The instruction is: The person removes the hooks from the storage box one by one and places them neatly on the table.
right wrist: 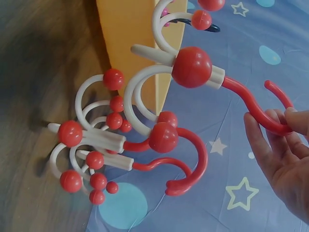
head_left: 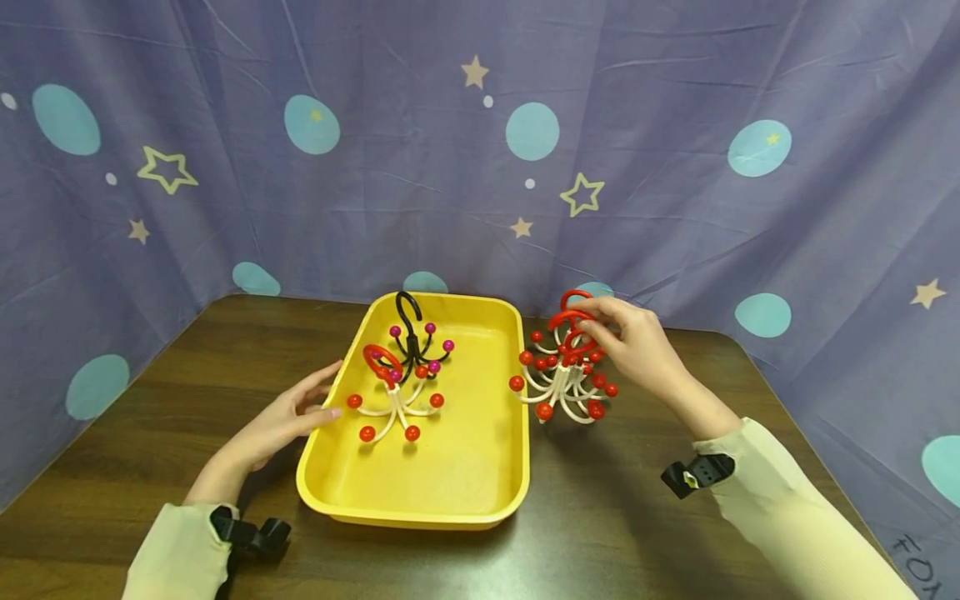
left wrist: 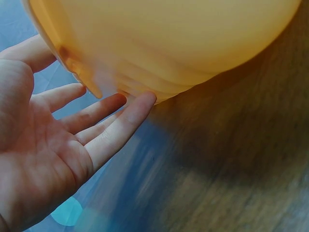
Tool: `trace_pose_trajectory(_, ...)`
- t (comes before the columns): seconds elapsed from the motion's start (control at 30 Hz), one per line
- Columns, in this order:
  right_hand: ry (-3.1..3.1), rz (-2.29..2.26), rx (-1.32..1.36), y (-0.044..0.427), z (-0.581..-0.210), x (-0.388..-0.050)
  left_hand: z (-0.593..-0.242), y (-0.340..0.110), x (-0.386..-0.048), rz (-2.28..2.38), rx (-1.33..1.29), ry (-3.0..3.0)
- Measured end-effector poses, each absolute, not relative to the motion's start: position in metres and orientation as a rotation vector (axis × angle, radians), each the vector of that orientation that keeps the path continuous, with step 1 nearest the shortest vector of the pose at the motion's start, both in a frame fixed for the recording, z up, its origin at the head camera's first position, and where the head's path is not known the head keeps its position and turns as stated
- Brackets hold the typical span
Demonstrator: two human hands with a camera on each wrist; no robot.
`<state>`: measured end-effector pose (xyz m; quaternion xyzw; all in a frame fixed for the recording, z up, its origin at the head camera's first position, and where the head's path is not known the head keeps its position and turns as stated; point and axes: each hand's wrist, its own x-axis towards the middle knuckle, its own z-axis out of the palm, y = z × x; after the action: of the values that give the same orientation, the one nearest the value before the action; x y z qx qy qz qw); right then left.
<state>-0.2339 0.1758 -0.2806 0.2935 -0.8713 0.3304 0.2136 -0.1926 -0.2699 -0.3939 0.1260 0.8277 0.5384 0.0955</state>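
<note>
In the head view, my right hand [head_left: 637, 346] pinches the red hook of a white rack with red balls, raised beside the yellow tray's right wall; the right wrist view shows this hand [right wrist: 289, 164] and the held rack's hook [right wrist: 246, 96]. Two similar racks, one with a white stem [right wrist: 104, 140], stand close together on the table. My left hand [head_left: 281, 425] holds the left rim of the yellow tray [head_left: 412, 518], thumb over the edge and fingers outside, as the left wrist view shows the hand [left wrist: 63, 130] too. Inside the tray stand a white rack [head_left: 396, 402] with red balls and a black rack [head_left: 412, 346] with pink balls.
The brown wooden table [head_left: 637, 517] extends around the tray. Behind it hangs a purple curtain [head_left: 420, 125] with stars and blue ovals, close to the table's back edge.
</note>
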Motion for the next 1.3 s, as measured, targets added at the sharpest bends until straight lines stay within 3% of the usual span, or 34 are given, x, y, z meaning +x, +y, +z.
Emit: trace_pose_trajectory(1.3, -2.564, 0.910, 0.933, 0.199, -0.312, -0.220, -0.392, -0.268, -0.191, 1.570, 0.353, 2.481)
